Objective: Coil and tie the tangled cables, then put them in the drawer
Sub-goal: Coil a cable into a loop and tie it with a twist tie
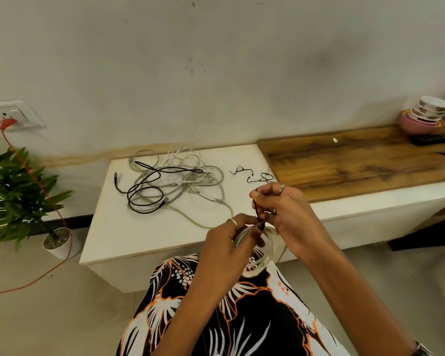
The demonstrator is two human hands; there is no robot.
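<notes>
Gripped pale coiled cable [261, 249] in left hand [229, 242]; pinched black tie [256, 209] with right hand [284, 211]; hands together.

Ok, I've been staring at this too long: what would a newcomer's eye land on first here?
First the two hands in the middle: the left hand grips a coiled pale cable while the right hand pinches a thin black tie over it. Behind them, a tangle of grey, white and black cables sprawls across the white cabinet top. At far left, an orange cord runs from the wall socket down past a green plant.
</notes>
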